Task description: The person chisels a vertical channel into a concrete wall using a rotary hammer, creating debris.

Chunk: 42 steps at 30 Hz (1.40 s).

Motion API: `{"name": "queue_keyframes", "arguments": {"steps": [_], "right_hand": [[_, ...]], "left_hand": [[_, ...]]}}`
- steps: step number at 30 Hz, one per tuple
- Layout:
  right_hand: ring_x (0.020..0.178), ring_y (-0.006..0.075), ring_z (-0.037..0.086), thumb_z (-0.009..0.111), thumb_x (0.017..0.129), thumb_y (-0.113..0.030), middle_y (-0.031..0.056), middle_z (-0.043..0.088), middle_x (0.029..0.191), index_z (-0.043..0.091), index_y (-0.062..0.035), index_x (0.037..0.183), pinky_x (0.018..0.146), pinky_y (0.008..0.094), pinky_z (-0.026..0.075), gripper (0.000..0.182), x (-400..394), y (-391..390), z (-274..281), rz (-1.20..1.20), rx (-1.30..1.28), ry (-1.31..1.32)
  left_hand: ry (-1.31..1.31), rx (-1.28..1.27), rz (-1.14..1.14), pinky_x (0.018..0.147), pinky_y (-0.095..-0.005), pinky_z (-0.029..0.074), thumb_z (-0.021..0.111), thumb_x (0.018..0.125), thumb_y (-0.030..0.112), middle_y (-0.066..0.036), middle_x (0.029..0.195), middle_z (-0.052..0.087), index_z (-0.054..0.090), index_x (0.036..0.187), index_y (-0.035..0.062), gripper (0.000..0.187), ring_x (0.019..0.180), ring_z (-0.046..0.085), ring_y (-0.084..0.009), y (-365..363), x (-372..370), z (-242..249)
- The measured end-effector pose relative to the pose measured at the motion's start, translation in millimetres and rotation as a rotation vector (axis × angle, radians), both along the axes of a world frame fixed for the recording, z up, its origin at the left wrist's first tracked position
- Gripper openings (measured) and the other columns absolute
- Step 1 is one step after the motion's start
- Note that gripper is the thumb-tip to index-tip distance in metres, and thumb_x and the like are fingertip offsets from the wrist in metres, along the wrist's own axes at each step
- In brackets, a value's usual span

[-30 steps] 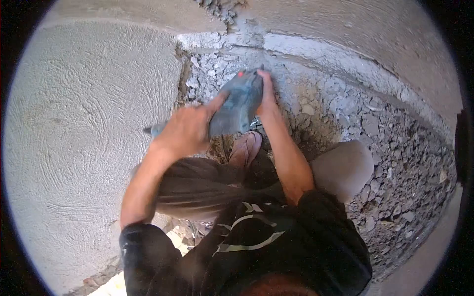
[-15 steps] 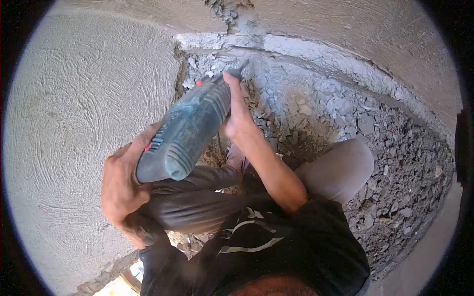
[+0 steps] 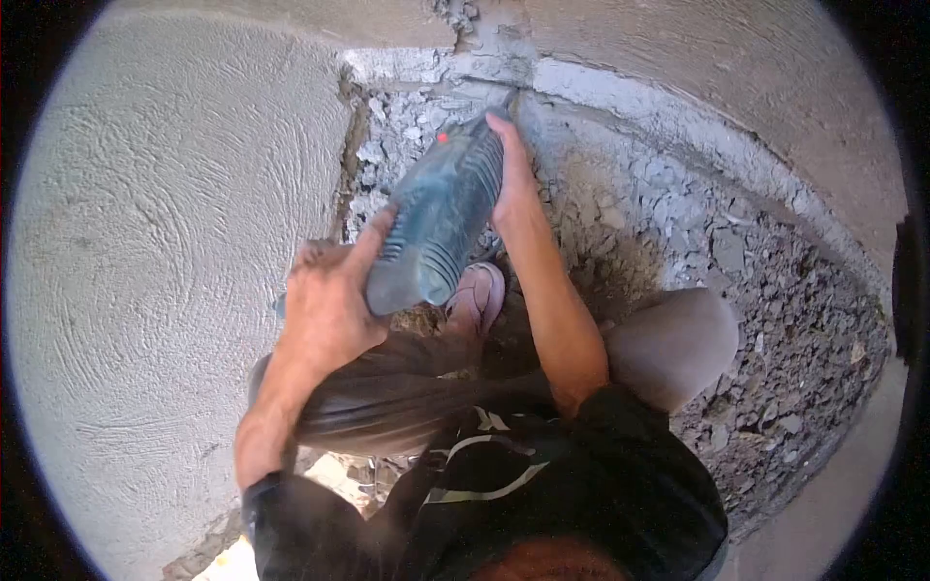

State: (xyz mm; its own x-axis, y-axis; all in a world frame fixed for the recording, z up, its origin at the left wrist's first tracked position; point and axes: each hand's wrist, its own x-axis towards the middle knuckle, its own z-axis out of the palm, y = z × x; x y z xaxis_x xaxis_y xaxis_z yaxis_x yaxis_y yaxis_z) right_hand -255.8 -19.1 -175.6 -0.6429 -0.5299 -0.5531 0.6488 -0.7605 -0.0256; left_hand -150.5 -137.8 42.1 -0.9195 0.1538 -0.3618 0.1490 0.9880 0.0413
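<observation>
Both hands hold a teal rotary hammer (image 3: 431,208), dusty and ribbed, with a small red part near its front. My left hand (image 3: 334,295) is wrapped round the rear handle; the grip itself is mostly hidden. Further forward, my right hand (image 3: 515,174) grips the nose from the right side, its thumb along the top. A short bit (image 3: 511,97) sticks out ahead, its tip close to the grey groove at the wall's foot. Whether the tip touches is hard to tell.
Broken rubble (image 3: 775,320) covers the ground on the right. A rough plastered surface (image 3: 184,223) fills the left. A pale ledge (image 3: 639,97) runs along the wall base (image 3: 697,48). My shoe (image 3: 477,295) and bent knee (image 3: 673,339) are below the tool.
The rotary hammer has shifted right and slightly forward, turning to point more straight ahead. My left hand has moved right and up with the handle; my right hand has also moved right.
</observation>
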Motion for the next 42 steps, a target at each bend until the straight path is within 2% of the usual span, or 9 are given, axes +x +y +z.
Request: {"name": "queue_keyframes", "arguments": {"steps": [1,4,8,13,27,32,34,37,42], "right_hand": [[0.087,0.0294,0.069,0.060,0.087,-0.050,0.0163,0.072,0.097,0.068,-0.0017,0.103,0.085,0.0444,0.056,0.051,-10,2,7,-0.016,-0.040,0.045],[0.084,0.0257,0.071,0.058,0.091,-0.044,0.0158,0.073,0.093,0.069,-0.0017,0.099,0.084,0.0443,0.057,0.044,-27,-4,11,-0.053,-0.024,0.109],[0.083,0.0257,0.071,0.057,0.092,-0.042,0.0132,0.073,0.091,0.069,-0.0028,0.100,0.083,0.0453,0.057,0.041,-47,-4,25,-0.087,-0.090,-0.035],[0.082,0.0266,0.070,0.059,0.091,-0.040,0.0116,0.072,0.089,0.066,-0.0051,0.094,0.085,0.0464,0.055,0.036,-57,-2,29,-0.151,-0.117,-0.081],[0.099,0.0295,0.068,0.054,0.093,-0.044,0.0152,0.071,0.104,0.066,-0.0033,0.105,0.094,0.0495,0.051,0.044,-54,20,24,-0.168,-0.248,-0.077],[0.093,0.0297,0.069,0.053,0.094,-0.043,0.0148,0.071,0.100,0.065,-0.0037,0.104,0.091,0.0487,0.053,0.043,-48,24,15,-0.206,-0.303,-0.036],[0.090,0.0298,0.070,0.052,0.094,-0.043,0.0148,0.071,0.098,0.065,-0.0034,0.103,0.090,0.0483,0.054,0.042,-50,22,13,-0.237,-0.338,-0.032],[0.086,0.0292,0.070,0.051,0.094,-0.042,0.0155,0.071,0.094,0.064,-0.0020,0.100,0.088,0.0476,0.055,0.043,-50,23,13,-0.252,-0.425,-0.067],[0.086,0.0292,0.070,0.052,0.094,-0.041,0.0150,0.071,0.092,0.064,-0.0024,0.099,0.087,0.0475,0.055,0.040,-48,29,15,-0.205,-0.366,-0.081]], "left_hand": [[-0.065,-0.032,0.199,0.092,-0.0436,0.053,0.076,0.059,0.001,-0.019,0.103,0.071,0.050,0.141,0.0118,0.087,0.099,0.068,-0.0391,7,-6,5],[-0.041,0.091,0.261,0.094,-0.0410,0.052,0.075,0.063,0.000,-0.018,0.108,0.071,0.053,0.137,0.0095,0.077,0.102,0.070,-0.0343,12,-38,21],[-0.009,0.234,0.212,0.092,-0.0373,0.052,0.077,0.066,0.002,-0.017,0.106,0.072,0.055,0.132,0.0050,0.069,0.103,0.071,-0.0298,13,-68,31],[-0.043,0.202,0.171,0.096,-0.0373,0.049,0.078,0.064,0.001,-0.016,0.109,0.071,0.056,0.131,0.0035,0.070,0.105,0.068,-0.0246,20,-90,38],[-0.056,0.082,0.039,0.095,-0.0366,0.049,0.078,0.061,0.001,-0.014,0.109,0.071,0.059,0.128,0.0056,0.070,0.103,0.068,-0.0243,55,-102,42],[-0.086,0.053,0.007,0.094,-0.0362,0.050,0.079,0.061,0.001,-0.013,0.108,0.071,0.059,0.129,0.0055,0.071,0.102,0.068,-0.0233,72,-103,40],[-0.032,0.066,-0.032,0.088,-0.0393,0.055,0.078,0.064,0.006,-0.015,0.105,0.073,0.061,0.127,0.0105,0.065,0.100,0.072,-0.0303,72,-102,39],[-0.044,0.042,-0.032,0.089,-0.0390,0.054,0.077,0.064,0.006,-0.015,0.104,0.073,0.061,0.127,0.0099,0.065,0.101,0.072,-0.0294,78,-104,41],[-0.054,0.003,-0.025,0.089,-0.0387,0.054,0.078,0.064,0.006,-0.016,0.104,0.073,0.060,0.128,0.0092,0.066,0.101,0.072,-0.0293,77,-102,39]]}}
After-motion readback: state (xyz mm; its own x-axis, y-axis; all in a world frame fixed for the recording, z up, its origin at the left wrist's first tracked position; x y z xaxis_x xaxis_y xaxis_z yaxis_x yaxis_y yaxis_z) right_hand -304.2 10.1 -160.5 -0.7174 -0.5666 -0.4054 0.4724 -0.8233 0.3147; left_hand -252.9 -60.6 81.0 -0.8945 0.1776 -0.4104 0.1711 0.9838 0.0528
